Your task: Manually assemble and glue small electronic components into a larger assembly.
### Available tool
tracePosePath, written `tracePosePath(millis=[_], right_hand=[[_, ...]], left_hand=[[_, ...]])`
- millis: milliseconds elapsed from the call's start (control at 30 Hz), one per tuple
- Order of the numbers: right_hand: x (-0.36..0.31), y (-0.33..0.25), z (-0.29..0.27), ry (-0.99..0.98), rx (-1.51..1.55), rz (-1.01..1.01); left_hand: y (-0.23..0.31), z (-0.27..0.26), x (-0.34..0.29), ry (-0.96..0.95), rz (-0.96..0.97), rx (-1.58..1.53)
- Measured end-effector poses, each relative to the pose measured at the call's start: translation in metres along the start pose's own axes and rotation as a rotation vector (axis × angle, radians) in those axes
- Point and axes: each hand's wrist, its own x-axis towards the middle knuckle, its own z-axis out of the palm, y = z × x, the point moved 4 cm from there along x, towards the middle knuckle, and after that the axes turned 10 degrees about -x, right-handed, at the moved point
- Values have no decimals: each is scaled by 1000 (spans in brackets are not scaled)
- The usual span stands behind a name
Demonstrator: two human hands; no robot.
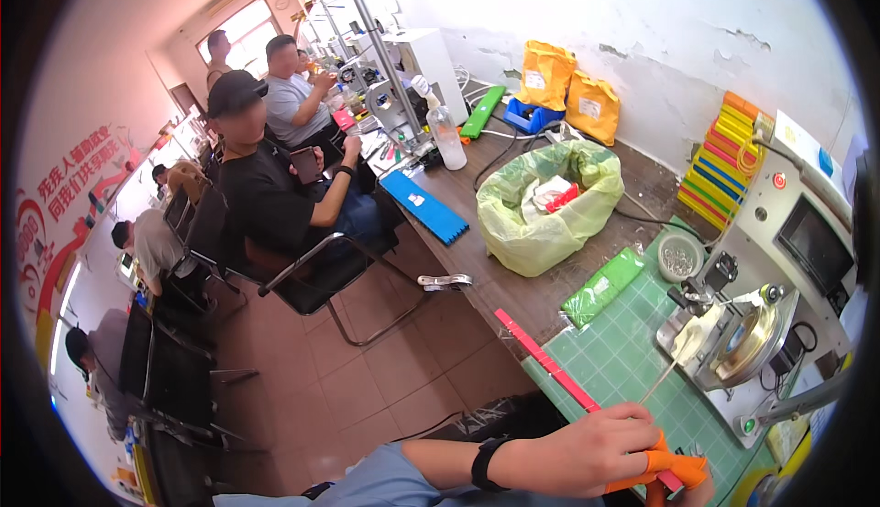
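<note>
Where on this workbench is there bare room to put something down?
Bare green mat lies between the red strip and the machine; bare wood between the blue tray and yellow-green bag. Crowded at the wall.

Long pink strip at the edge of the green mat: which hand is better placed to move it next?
Left, most likely. The left hand already pinches the near end of the long pink plastic strip with its orange-capped fingertips. The right hand is not in view.

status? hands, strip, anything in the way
One hand, orange finger cots, pinching long red strip over green mat. Which hand: unclear. Metal machine close right.
</note>
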Motion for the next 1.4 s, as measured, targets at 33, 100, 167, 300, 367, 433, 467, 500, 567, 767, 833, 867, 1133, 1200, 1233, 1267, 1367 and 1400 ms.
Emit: tracePosePath(millis=[33,100,167,300,367,433,467,500,567,767,833,867,1133,1200,1233,1267,1367,1400], right_hand=[[4,-1,0,8,2,-7],[2,2,0,10,-8,-3],[1,3,1,-3,-9,-4],[5,0,0,27,13,37],[7,-3,0,38,17,38],[7,-4,2,28,-10,46],[7,-5,3,24,-11,37],[7,-6,4,11,0,46],[7,-7,6,-11,11,49],[6,-9,13,-11,26,14],[4,-5,16,-15,53,23],[5,-5,17,-20,55,18],[-4,-3,9,-2,115,98],[0,-23,2,-114,44,96],[0,-20,4,-131,45,106],[2,-8,3,-151,49,112],[13,17,-15,-278,361,198],[5,28,-26,-211,356,135]], left_hand=[[-1,-1,1,7,10,6],[-4,0,2,-39,5,3],[-2,2,4,-9,16,3],[-2,5,6,-14,44,8],[-4,5,3,-6,46,29],[-4,5,0,-2,51,49],[-5,4,-1,-12,52,60],[-5,3,-3,-22,53,72],[-4,3,-7,-10,51,95],[-3,-3,-13,9,51,135],[-2,-5,-14,36,56,147],[-2,-5,-14,45,58,153],[-2,2,-5,-66,68,62],[5,-2,-6,-35,73,74],[2,-8,-1,-78,70,85],[-1,-14,3,-115,73,103],[8,-10,18,-106,-55,162],[9,-5,25,-122,-80,212]])
